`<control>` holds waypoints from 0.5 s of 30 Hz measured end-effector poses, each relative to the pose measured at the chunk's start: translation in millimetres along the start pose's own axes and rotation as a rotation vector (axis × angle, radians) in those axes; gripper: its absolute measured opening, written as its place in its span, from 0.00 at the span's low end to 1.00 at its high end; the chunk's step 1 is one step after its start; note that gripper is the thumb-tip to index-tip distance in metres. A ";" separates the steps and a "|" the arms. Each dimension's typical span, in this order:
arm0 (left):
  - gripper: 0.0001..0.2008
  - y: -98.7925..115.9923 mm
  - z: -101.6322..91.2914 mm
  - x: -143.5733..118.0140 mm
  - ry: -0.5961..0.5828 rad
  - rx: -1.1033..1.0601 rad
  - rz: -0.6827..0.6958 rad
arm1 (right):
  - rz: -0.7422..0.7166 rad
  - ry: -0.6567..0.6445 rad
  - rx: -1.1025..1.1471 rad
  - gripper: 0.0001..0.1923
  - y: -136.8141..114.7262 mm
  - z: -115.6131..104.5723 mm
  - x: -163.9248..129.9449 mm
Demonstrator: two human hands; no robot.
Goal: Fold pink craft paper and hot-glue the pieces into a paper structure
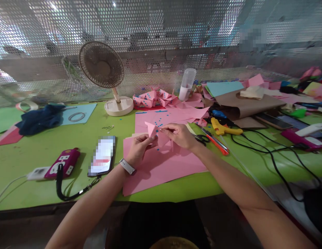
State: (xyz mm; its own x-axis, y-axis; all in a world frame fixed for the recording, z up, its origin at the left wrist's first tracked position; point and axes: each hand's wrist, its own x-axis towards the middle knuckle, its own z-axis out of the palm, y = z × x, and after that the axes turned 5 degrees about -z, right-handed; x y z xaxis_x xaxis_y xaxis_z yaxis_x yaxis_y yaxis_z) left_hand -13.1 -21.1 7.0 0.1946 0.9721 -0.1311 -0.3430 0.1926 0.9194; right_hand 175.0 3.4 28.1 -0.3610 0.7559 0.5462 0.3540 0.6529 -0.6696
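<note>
My left hand (140, 148), with a watch strap (127, 166) on its wrist, grips a folded piece of pink paper (163, 140) between thumb and fingers. Small blue squares dot the folded piece. My right hand (179, 135) is at its upper right side, thumb and forefinger pinched together. Whatever sits in that pinch is too small to make out. Under both hands lie large pink sheets (150, 176). Just beyond them, tiny blue paper bits (161, 121) are scattered on more pink paper.
Near my right arm lie a red utility knife (218, 143), black-handled scissors (202, 139) and a yellow glue gun (223, 128) with cords. To the left are a phone (103, 155) and a purple power strip (63, 162). Behind stand a fan (119, 106), folded pink pieces (153, 99) and a bottle (187, 84).
</note>
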 end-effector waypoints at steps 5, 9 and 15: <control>0.15 -0.2 -3.3 2.7 0.001 -0.078 -0.045 | 0.008 0.020 -0.021 0.12 0.5 -2.4 1.3; 0.15 0.1 -4.4 3.4 -0.013 -0.023 -0.041 | 0.026 0.026 0.001 0.12 -0.5 -3.3 1.6; 0.14 -0.4 -5.9 3.8 -0.052 0.025 -0.018 | 0.043 0.017 -0.003 0.13 -2.9 -5.2 2.3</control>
State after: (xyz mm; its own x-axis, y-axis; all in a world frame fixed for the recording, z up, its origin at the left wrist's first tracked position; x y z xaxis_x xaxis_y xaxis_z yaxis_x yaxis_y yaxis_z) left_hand -17.6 -16.7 3.9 0.2477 0.9603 -0.1286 -0.3162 0.2056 0.9262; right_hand 177.6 3.6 33.9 -0.3305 0.7838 0.5258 0.3716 0.6202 -0.6909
